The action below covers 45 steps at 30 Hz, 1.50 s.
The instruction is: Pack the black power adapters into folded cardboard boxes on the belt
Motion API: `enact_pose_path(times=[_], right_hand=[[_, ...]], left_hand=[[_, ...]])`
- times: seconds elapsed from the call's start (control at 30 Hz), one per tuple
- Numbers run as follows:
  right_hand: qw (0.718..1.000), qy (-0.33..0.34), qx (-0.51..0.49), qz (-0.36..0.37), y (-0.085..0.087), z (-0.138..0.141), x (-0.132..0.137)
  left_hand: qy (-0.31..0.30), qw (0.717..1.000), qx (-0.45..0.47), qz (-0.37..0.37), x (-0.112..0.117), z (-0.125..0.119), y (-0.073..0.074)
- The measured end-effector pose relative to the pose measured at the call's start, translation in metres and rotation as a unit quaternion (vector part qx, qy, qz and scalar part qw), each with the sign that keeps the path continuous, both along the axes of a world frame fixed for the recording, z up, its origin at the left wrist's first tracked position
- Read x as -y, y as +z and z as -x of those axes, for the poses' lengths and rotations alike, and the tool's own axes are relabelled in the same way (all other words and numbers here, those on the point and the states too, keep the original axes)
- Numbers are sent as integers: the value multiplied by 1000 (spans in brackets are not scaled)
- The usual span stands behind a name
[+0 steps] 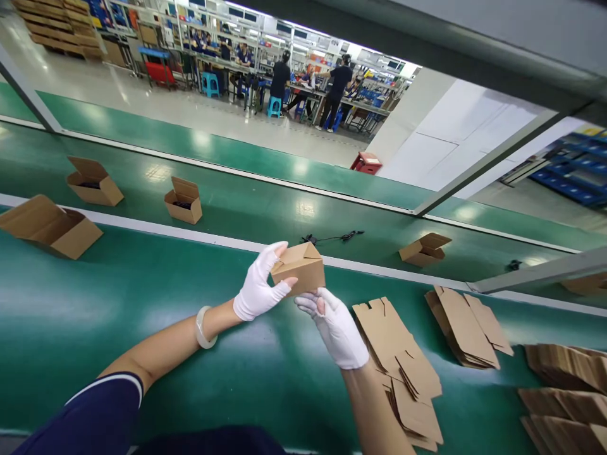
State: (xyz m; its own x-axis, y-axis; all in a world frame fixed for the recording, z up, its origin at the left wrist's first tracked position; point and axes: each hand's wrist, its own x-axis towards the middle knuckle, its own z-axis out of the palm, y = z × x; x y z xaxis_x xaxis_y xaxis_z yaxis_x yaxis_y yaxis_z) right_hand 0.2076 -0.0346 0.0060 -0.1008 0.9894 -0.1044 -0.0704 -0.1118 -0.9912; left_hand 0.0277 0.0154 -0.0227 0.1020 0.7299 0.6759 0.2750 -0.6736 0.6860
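Observation:
A small brown cardboard box (303, 275) is held up over the green work surface, tilted a little. In a white glove with bare fingertips, my left hand (262, 284) grips the box's left end, thumb on the near side and fingers over the top. My right hand (334, 322), gloved the same way, has its fingers bent at the box's lower right edge, touching it from below. The box's inside is hidden. Just behind it, a black adapter with a bundled cable (348, 236) lies on the green belt.
Open cardboard boxes (183, 205) stand on the belt, and a larger open one (66, 235) sits at left. Flat box blanks (393, 347) lie beside my right forearm, with more stacks (564, 404) further right. A metal frame post (493, 161) rises at right. People work at distant benches.

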Motion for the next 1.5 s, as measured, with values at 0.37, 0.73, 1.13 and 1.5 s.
enact_pose_path(times=[0.37,0.73,1.13,1.5], right_hand=[[726,141,673,-8,16,-37,-20],[562,130,809,-116,7,-81,-194],[718,161,661,-149,-32,-53,-217],[972,-17,192,-138,60,-11,-119]], left_hand=[[1,934,-280,222,-135,-4,-52],[-27,939,-210,270,-199,-33,-81],[-60,923,266,273,-196,-23,-37],[-20,941,260,214,-88,-74,34]])
